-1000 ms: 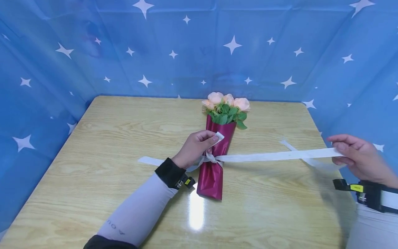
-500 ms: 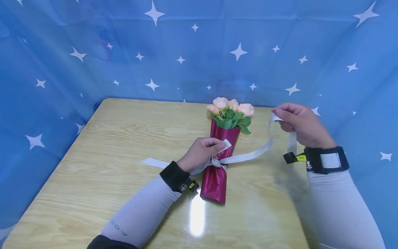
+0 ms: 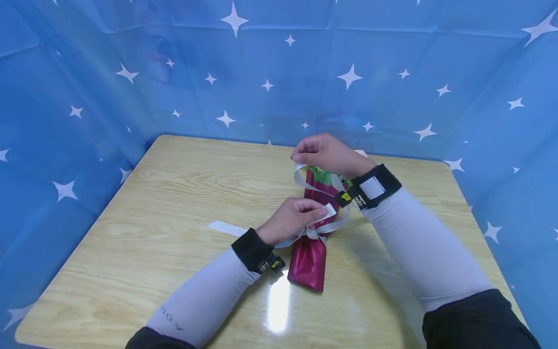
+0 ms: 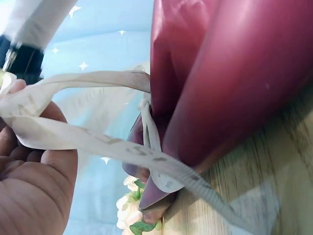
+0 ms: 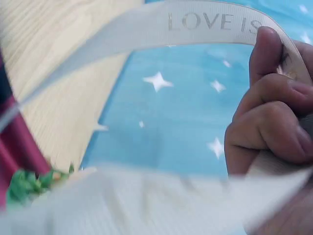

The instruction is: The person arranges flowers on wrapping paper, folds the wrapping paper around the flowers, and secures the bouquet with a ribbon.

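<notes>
A bouquet of pale pink roses in burgundy wrapping [image 3: 307,265] lies on the table, blossoms toward the back. White ribbon [image 3: 313,233] is knotted round its middle. Just above the knot, my left hand [image 3: 291,221] pinches a folded loop of this ribbon; the left wrist view shows the loop [image 4: 93,139] at the fingers. Higher up, my right hand [image 3: 328,153] pinches the other ribbon length over the flowers, hiding most blossoms. In the right wrist view the ribbon [image 5: 210,22] reads "LOVE IS" and runs between thumb and index finger of the right hand [image 5: 269,112].
The wooden table [image 3: 174,184] extends to both sides of the bouquet. One ribbon tail [image 3: 226,228] lies flat on it, left of the left hand. A blue curtain with white stars [image 3: 279,68] hangs behind the table's back edge.
My right hand has swung from the far right, leftward and up over the bouquet, bringing its ribbon length along; that ribbon went from taut to slack. The left hand keeps its pinch beside the knot.
</notes>
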### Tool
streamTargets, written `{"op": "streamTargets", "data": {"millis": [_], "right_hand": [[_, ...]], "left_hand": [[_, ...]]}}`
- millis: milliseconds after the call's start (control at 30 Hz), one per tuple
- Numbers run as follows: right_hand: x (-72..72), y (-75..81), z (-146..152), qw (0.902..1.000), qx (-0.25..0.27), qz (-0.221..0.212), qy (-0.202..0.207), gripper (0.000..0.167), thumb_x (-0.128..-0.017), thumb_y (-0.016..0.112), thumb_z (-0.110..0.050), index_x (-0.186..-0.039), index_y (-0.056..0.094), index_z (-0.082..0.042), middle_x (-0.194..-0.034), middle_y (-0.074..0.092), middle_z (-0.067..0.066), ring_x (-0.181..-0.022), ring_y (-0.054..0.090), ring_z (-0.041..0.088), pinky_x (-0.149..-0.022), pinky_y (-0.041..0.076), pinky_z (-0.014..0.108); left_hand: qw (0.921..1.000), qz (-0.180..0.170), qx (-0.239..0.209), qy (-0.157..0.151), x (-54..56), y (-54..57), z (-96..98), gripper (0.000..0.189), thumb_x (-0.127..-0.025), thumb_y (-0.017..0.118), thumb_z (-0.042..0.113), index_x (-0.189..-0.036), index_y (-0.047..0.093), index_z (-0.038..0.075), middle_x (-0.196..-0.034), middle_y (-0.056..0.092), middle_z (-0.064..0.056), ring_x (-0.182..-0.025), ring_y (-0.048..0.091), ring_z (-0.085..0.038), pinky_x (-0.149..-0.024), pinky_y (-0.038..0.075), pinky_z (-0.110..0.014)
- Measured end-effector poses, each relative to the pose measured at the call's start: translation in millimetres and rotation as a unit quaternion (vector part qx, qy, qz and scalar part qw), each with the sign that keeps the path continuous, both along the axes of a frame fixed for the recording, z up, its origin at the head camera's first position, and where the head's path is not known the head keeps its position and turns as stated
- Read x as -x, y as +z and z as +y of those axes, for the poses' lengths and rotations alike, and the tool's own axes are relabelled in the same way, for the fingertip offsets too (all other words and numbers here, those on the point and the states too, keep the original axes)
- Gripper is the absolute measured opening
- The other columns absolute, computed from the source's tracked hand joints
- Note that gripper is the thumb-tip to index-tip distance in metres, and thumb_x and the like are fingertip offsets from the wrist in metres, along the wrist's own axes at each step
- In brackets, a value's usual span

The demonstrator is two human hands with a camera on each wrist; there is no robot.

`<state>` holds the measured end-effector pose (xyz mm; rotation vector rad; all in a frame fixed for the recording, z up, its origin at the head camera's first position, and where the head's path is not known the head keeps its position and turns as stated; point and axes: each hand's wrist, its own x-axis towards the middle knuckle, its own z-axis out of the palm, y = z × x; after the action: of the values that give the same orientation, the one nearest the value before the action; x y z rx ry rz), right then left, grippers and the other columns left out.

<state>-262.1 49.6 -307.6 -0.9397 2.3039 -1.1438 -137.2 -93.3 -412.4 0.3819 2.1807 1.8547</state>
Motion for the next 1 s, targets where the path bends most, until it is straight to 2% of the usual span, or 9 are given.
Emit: {"op": "streamTargets", "data": {"millis": [167, 233, 333, 467, 533, 600, 700, 833, 1000], "right_hand": [[2.7, -6.0, -30.2, 0.9963, -0.025, 0.007, 0.082, 0.017, -0.106, 0.062, -0.023, -0.114, 0.075, -0.014, -0.107, 0.074, 0.005, -0.097, 0.062, 0.020, -0.088, 0.051, 0.035], [6.1, -12.9, -38.3, 0.9928, -0.042, 0.010, 0.112, 0.018, -0.105, 0.063, -0.021, -0.114, 0.076, -0.014, -0.106, 0.075, 0.004, -0.097, 0.063, 0.019, -0.088, 0.052, 0.033], [13.1, -29.2, -44.4, 0.9890, -0.064, 0.005, 0.133, 0.017, -0.103, 0.067, -0.023, -0.113, 0.078, -0.016, -0.103, 0.076, 0.000, -0.096, 0.064, 0.019, -0.089, 0.053, 0.034], [19.6, -47.0, -42.4, 0.9895, -0.069, -0.006, 0.127, 0.015, -0.101, 0.069, -0.024, -0.110, 0.080, -0.019, -0.104, 0.078, 0.003, -0.101, 0.067, 0.022, -0.092, 0.054, 0.035], [20.6, -50.4, -40.7, 0.9900, -0.065, -0.009, 0.125, 0.015, -0.102, 0.068, -0.024, -0.110, 0.080, -0.018, -0.106, 0.078, 0.008, -0.102, 0.068, 0.027, -0.090, 0.054, 0.036], [21.2, -51.4, -39.6, 0.9905, -0.061, -0.013, 0.122, 0.016, -0.102, 0.068, -0.024, -0.110, 0.080, -0.018, -0.107, 0.077, 0.009, -0.105, 0.068, 0.032, -0.090, 0.054, 0.039], [21.7, -50.8, -38.0, 0.9913, -0.058, -0.021, 0.116, 0.017, -0.103, 0.067, -0.024, -0.112, 0.079, -0.017, -0.108, 0.077, 0.007, -0.107, 0.069, 0.030, -0.095, 0.054, 0.046], [22.0, -49.2, -28.2, 0.9929, -0.052, -0.019, 0.105, 0.019, -0.105, 0.064, -0.024, -0.115, 0.077, -0.016, -0.112, 0.076, 0.007, -0.106, 0.070, 0.020, -0.101, 0.054, 0.045], [15.2, -58.9, 6.3, 0.9972, 0.002, -0.047, 0.058, 0.027, -0.106, 0.061, -0.027, -0.121, 0.075, -0.010, -0.117, 0.076, 0.012, -0.107, 0.073, 0.027, -0.102, 0.056, 0.046]], "left_hand": [[0.9994, 0.019, 0.012, -0.027, -1.1, 0.6, 4.2, 0.026, -0.104, 0.066, 0.023, -0.120, 0.077, 0.006, -0.095, 0.068, -0.026, -0.069, 0.057, -0.012, -0.062, 0.045, -0.021], [0.9991, 0.023, 0.017, -0.032, -1.1, 0.7, 4.8, 0.025, -0.104, 0.065, 0.024, -0.118, 0.077, 0.007, -0.095, 0.069, -0.026, -0.069, 0.058, -0.010, -0.064, 0.046, -0.021], [0.9992, 0.016, 0.015, -0.035, -0.6, 1.0, 5.7, 0.024, -0.104, 0.066, 0.024, -0.115, 0.077, 0.007, -0.089, 0.068, -0.022, -0.065, 0.055, -0.009, -0.058, 0.043, -0.022], [0.9992, 0.010, 0.011, -0.037, 0.3, 0.7, 6.6, 0.023, -0.104, 0.065, 0.025, -0.111, 0.077, 0.007, -0.078, 0.065, -0.011, -0.061, 0.051, -0.009, -0.051, 0.037, -0.023], [0.9992, 0.013, 0.010, -0.037, 0.8, 0.1, 6.5, 0.023, -0.104, 0.065, 0.025, -0.111, 0.077, 0.007, -0.075, 0.064, -0.004, -0.061, 0.051, -0.009, -0.050, 0.037, -0.023], [0.9992, 0.017, 0.008, -0.035, 1.2, -0.4, 6.0, 0.023, -0.104, 0.065, 0.024, -0.110, 0.077, 0.006, -0.075, 0.064, -0.004, -0.062, 0.052, -0.008, -0.052, 0.038, -0.022], [0.9993, 0.019, 0.003, -0.032, 1.3, -1.0, 5.1, 0.022, -0.104, 0.064, 0.022, -0.109, 0.077, 0.005, -0.073, 0.061, -0.001, -0.061, 0.049, -0.007, -0.052, 0.037, -0.022], [0.9995, 0.023, 0.006, -0.021, 1.0, -1.7, 3.6, 0.022, -0.104, 0.064, 0.021, -0.113, 0.077, 0.004, -0.080, 0.063, 0.003, -0.064, 0.049, -0.007, -0.056, 0.039, -0.020], [0.9994, 0.018, 0.026, 0.012, 0.5, -4.1, 0.8, 0.025, -0.103, 0.067, 0.025, -0.117, 0.077, 0.008, -0.099, 0.074, 0.000, -0.084, 0.059, -0.006, -0.073, 0.048, -0.020]]}}
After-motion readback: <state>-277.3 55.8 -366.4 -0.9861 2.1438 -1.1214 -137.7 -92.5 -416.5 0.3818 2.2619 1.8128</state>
